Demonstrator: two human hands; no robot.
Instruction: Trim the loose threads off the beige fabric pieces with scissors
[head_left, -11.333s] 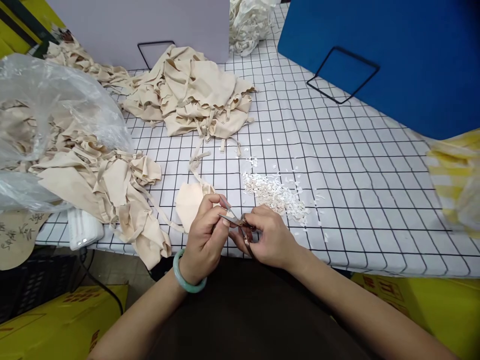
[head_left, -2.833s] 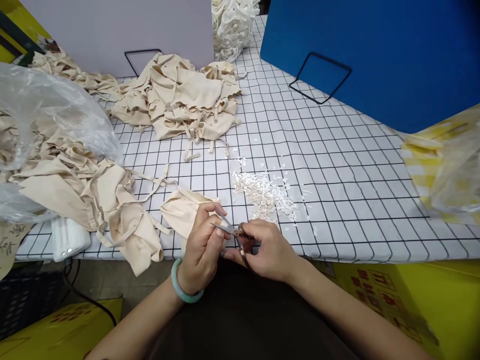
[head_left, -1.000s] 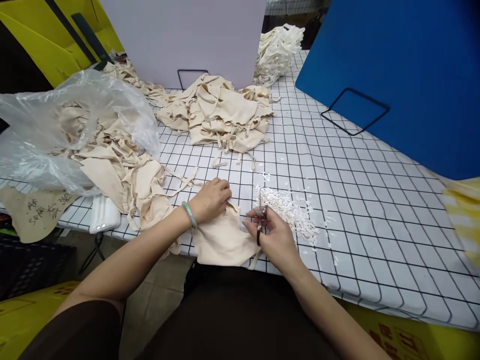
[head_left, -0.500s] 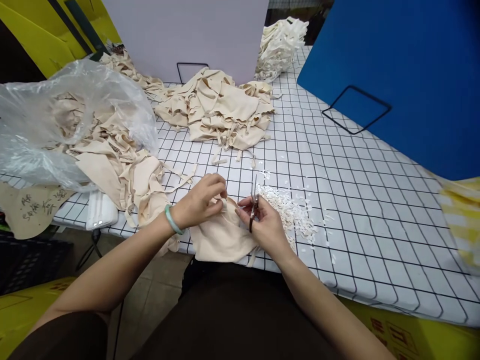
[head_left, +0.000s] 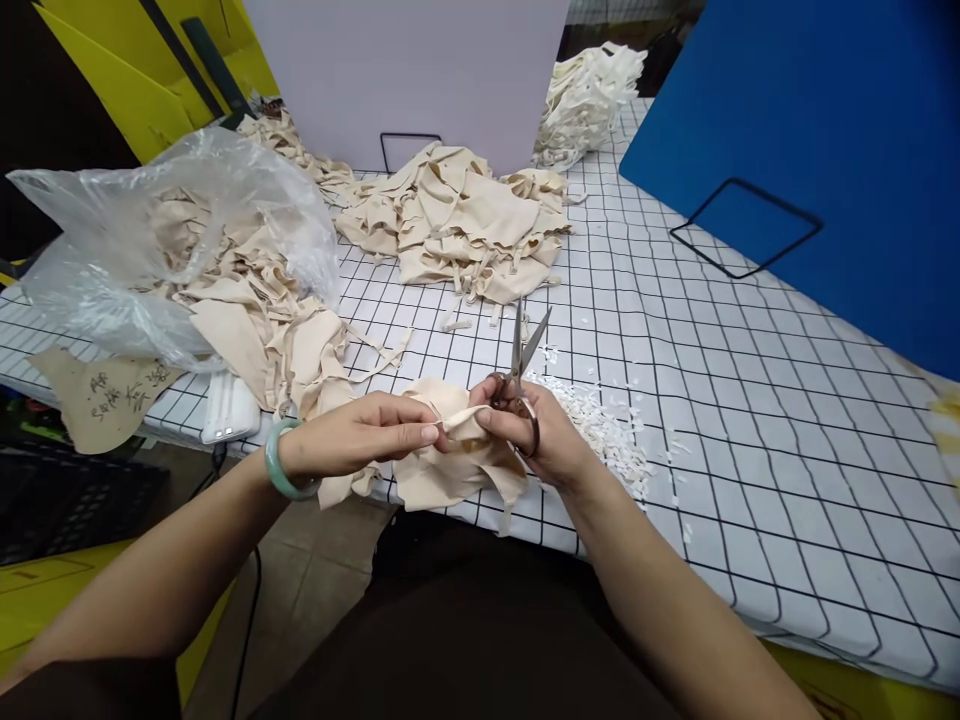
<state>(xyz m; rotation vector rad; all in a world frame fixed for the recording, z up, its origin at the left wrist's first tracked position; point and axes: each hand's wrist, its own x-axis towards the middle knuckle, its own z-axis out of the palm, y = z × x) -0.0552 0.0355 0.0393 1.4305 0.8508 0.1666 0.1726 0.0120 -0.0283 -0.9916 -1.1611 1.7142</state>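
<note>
Scissors (head_left: 523,352) sit in our right hand (head_left: 538,434), blades parted toward twelve o'clock; our left hand (head_left: 352,447) pinches the cloth piece (head_left: 457,466) taut, so we cut close without nicking fabric.

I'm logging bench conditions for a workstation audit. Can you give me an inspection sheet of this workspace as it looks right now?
Surface: grid-pattern tablecloth, white with black lines.
Job's things: beige fabric piece, pinched at the near table edge; scissors, blades open, pointing up.
Clutter: white clippings; fabric pile; plastic bag spilling beige pieces; white strip heap; handwritten paper tag.
Grippers: left hand grips the fabric; right hand holds scissors and fabric.
Cables: black cable below the table.
Surroundings: blue board, pale board, yellow boxes.
</note>
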